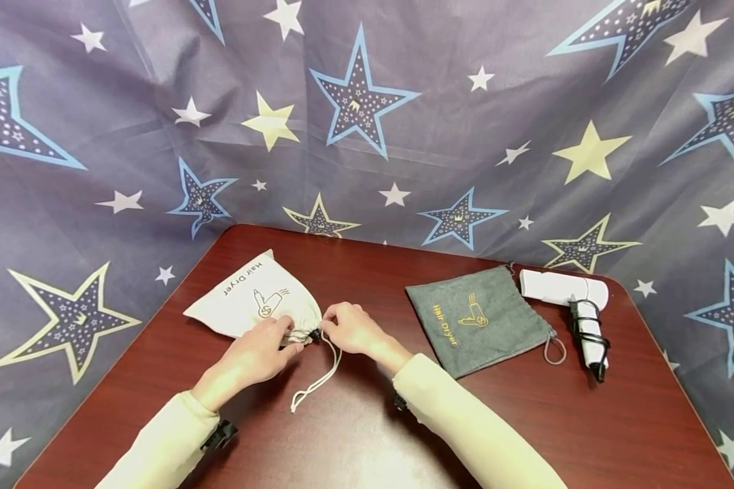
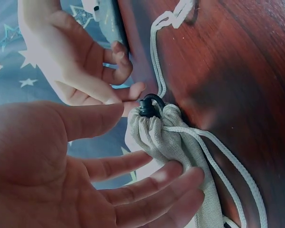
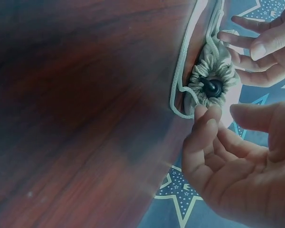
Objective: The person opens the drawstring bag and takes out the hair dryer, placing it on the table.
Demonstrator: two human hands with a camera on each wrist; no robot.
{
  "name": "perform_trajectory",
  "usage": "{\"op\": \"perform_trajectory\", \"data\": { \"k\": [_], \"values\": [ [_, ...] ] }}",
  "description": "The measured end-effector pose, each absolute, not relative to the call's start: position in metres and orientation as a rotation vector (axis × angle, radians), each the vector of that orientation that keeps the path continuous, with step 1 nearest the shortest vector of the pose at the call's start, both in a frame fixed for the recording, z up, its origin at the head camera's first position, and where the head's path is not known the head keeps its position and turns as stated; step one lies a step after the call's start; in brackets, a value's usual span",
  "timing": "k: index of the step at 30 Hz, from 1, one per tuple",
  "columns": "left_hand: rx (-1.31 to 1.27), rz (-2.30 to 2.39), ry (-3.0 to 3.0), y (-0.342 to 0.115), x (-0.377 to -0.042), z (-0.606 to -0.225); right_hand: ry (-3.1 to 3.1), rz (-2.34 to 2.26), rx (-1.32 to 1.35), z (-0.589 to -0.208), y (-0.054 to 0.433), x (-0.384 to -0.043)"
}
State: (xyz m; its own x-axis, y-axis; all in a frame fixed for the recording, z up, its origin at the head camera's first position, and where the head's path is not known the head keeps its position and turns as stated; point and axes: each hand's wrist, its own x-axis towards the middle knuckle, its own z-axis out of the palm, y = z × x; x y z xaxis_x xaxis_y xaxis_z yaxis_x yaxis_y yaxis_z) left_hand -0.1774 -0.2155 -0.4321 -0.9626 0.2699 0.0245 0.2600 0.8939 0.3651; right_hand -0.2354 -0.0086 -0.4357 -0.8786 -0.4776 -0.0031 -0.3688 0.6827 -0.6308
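Note:
A cream drawstring bag [image 1: 245, 302] marked "Hair Dryer" lies on the left of the table, its mouth [image 3: 199, 76] bunched into pleats. From the mouth pokes a loop of black cord [image 2: 148, 107]; what else the bag contains is hidden. My left hand [image 1: 253, 356] rests its extended fingers against the bag's side near the mouth, thumb held apart. On the other side of the mouth, my right hand [image 1: 355, 329] has its fingers loosely bent, the fingertips right at the pleats and thumb apart from them. The pale drawstring [image 1: 321, 386] trails onto the table toward me.
To the right lies a grey drawstring bag [image 1: 465, 319], also marked "Hair Dryer". Beyond it is a white hair dryer [image 1: 556, 288] with its black cord wound round the handle. A star-patterned cloth [image 1: 367, 176] hangs behind the dark red table [image 1: 367, 435].

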Motion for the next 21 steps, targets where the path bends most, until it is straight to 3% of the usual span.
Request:
{"op": "perform_trajectory", "data": {
  "k": [12,21],
  "values": [
    [0.372,0.556,2.957,-0.207,-0.17,-0.41,2.835,-0.882,-0.546,-0.479,-0.022,-0.273],
    [0.362,0.557,2.942,-0.205,-0.167,-0.412,2.756,-0.946,-0.494,-0.438,-0.02,-0.244]
  ]
}}
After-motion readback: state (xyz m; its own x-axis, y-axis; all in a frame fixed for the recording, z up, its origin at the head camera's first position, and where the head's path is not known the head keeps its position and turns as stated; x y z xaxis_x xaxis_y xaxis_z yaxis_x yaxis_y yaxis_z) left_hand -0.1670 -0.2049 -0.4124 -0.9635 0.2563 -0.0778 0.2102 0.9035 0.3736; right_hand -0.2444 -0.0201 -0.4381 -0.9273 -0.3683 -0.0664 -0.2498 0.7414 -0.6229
